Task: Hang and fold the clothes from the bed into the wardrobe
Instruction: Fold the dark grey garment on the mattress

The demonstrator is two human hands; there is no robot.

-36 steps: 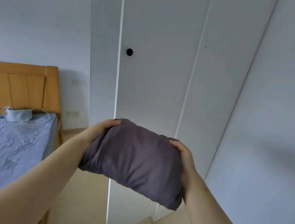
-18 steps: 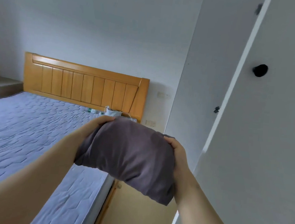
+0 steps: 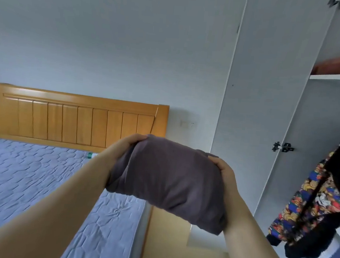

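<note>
I hold a folded dark purple-grey garment (image 3: 167, 179) in front of me at chest height. My left hand (image 3: 126, 145) grips its left end, fingers curled over the top. My right hand (image 3: 225, 174) grips its right end, thumb on top. The open wardrobe (image 3: 300, 110) stands at the right, with a white shelf (image 3: 336, 76) above and a rail below it. A black garment with a colourful cartoon lining (image 3: 318, 199) hangs inside. The bed (image 3: 29, 178) with a blue quilted mattress lies at the left.
A wooden headboard (image 3: 76, 119) stands against the back wall. A small bottle (image 3: 91, 154) lies on the mattress near it. Something reddish-brown (image 3: 339, 64) sits on the wardrobe shelf. The open white door (image 3: 255, 95) stands between bed and wardrobe interior. Floor shows beside the bed.
My view swung left past the shut wardrobe doors and now shows the bed and the open wardrobe compartment. Both hands kept the same hold on the folded garment.
</note>
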